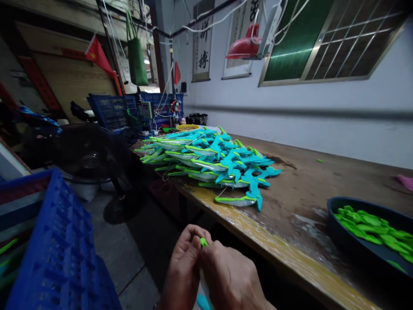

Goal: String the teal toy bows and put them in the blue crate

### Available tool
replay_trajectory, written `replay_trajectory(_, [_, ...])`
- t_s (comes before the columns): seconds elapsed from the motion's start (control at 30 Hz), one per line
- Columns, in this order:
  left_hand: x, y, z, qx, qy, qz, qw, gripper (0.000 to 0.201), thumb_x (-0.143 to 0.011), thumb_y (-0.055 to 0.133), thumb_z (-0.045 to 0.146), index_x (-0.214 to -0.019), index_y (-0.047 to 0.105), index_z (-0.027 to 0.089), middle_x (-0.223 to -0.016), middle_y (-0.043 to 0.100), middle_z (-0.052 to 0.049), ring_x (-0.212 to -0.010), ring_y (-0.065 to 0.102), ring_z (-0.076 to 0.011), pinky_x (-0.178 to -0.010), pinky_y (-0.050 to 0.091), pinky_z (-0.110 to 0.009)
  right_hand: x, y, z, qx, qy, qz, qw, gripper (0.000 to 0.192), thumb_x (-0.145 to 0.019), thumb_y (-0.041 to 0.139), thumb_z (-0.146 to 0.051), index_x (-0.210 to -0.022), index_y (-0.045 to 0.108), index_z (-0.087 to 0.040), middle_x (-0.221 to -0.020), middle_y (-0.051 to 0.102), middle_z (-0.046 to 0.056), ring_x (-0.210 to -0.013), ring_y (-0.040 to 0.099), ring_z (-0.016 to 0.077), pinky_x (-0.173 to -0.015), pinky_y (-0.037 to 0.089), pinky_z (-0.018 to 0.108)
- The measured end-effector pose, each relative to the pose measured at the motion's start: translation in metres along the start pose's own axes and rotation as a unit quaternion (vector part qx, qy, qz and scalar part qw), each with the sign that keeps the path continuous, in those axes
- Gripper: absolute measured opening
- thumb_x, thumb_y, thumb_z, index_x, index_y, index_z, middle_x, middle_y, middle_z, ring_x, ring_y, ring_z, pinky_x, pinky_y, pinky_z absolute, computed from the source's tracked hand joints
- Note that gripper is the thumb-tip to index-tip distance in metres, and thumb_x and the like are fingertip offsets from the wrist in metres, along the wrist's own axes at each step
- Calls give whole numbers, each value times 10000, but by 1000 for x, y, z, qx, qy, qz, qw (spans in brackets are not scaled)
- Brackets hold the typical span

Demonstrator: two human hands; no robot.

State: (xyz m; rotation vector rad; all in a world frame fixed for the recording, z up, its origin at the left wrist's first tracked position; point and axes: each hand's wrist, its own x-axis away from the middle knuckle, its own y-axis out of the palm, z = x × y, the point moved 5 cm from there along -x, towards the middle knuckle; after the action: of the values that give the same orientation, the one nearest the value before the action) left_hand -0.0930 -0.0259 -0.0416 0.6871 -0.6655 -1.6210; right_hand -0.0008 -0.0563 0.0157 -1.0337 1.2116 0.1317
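While both hands sit low in the frame, below the edge of the table [290,202], I can only see part of what they hold. My left hand [183,267] and right hand [229,275] press together, fingertips meeting around a small green piece [203,242]. Only its tip shows above the fingers; the rest is buried between them, so I cannot tell its shape. Both hands are pinched narrow on it. A bit of teal [203,301] peeks out under the hands at the bottom edge, cut off, and I cannot say whether it joins the green piece.

On the table, well apart from the hands, lies a pile of teal and green toy fish [213,163], stacked so thickly that single ones blur together toward the far end. At the right, a dark bowl [338,228] holds more green pieces [374,228]; its right side is cut off by the frame. A blue crate [61,254] fills the lower left corner, partly out of view. Beyond it a black fan [87,159] sits in shadow, hard to make out. Further blue crates [112,112] stand at the table's far end.
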Motion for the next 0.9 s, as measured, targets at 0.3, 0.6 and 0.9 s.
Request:
replay_trajectory(0.3, [-10, -14, -24, -119, -47, -21, 992, 365, -882, 677, 553, -920, 659, 190, -643, 607, 17, -544, 565, -104, -557, 389, -219, -45, -49, 41, -153, 80, 61, 983, 161, -992, 451, -62, -920, 496, -199, -868, 554, 41, -727, 571, 136, -652, 471, 225])
replay_trajectory(0.6, [-8, 0, -16, -113, -56, -18, 992, 274, -841, 769, 403, -761, 629, 182, -709, 581, 23, -562, 531, -90, -561, 387, -220, -8, -20, 70, -212, 175, 24, 961, 174, -983, 500, -89, -865, 477, -215, -793, 553, -7, -681, 550, 123, -643, 439, 230])
replay_trajectory(0.9, [-8, 3, -34, -130, -79, -34, 988, 237, -866, 743, 397, -827, 655, 181, -668, 590, 22, -567, 487, -87, -563, 374, -204, 24, -11, 70, -459, 364, -59, 809, 207, -844, 725, -259, -717, 579, -186, -736, 605, 1, -645, 588, 129, -598, 448, 224])
